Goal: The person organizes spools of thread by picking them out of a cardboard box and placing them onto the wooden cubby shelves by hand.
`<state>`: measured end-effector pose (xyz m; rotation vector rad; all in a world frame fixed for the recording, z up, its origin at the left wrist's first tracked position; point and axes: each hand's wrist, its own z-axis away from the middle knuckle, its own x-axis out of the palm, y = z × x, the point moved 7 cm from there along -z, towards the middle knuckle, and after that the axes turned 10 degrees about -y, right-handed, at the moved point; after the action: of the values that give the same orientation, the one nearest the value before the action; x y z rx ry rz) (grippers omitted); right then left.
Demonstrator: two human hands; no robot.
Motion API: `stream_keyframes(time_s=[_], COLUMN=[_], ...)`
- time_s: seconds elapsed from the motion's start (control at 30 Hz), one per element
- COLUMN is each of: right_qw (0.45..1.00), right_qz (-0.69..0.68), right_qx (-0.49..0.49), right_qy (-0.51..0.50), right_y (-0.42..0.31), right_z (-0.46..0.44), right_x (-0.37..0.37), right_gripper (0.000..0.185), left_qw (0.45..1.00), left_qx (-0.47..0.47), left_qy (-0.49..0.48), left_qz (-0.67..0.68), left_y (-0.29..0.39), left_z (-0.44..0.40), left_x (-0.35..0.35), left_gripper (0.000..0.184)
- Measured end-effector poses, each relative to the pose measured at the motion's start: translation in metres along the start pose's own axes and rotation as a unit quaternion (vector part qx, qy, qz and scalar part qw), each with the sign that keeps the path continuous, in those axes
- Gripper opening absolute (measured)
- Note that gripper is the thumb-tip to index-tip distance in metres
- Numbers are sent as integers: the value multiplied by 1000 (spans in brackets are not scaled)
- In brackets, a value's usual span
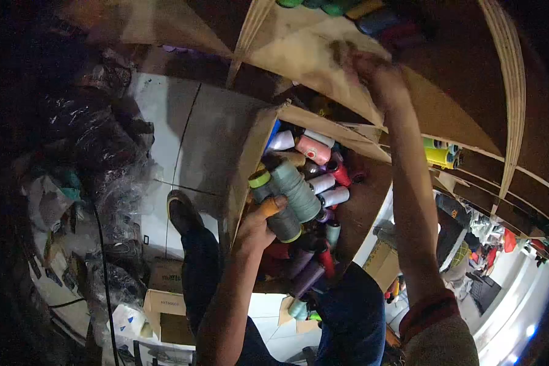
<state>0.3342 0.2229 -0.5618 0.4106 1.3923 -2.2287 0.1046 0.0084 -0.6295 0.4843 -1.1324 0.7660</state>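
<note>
My left hand [267, 221] grips a dark grey thread spool [279, 210] with lime-green ends, thumb across its side. A larger grey-green thread spool [296, 190] lies right against it; whether my fingers also hold that one is hidden. Both are above an open cardboard box [250, 161] filled with thread spools, among them a pink spool [314, 149], white spools [334, 196] and a purple spool [308, 278]. My right hand [363, 66] reaches onto a wooden shelf [299, 52], near a row of spools [381, 23]. Motion smears its fingers.
Upright plywood dividers [511, 91] split the shelving. Yellow spools [440, 157] sit on a lower shelf at right. Plastic-wrapped bundles [97, 128] and a black cable [102, 256] lie on the left. A small carton [168, 302] stands on the tiled floor [189, 134] near my foot.
</note>
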Motion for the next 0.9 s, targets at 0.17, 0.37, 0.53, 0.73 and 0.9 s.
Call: stream_keyframes(time_s=[0.17, 0.37, 0.53, 0.73, 0.9], right_qw=[911, 949, 865, 921, 975], right_qz=[155, -149, -499, -211, -38], right_qx=[121, 81, 47, -103, -45], right_qy=[-362, -268, 22, 312, 216], right_y=[-11, 15, 37, 21, 18], right_z=[122, 139, 104, 4, -21], right_x=[127, 115, 37, -83, -86], right_gripper=[57, 56, 45, 46, 41], left_qw=[996, 1000, 998, 996, 996], left_qx=[48, 5, -3, 3, 2], left_qy=[73, 20, -39, -12, -1], left_qz=[-21, -16, -54, -88, -86], left_y=[4, -5, 4, 6, 7], left_z=[9, 0, -7, -5, -3], left_x=[-19, -19, 13, 12, 14], left_gripper=[53, 50, 53, 52, 52])
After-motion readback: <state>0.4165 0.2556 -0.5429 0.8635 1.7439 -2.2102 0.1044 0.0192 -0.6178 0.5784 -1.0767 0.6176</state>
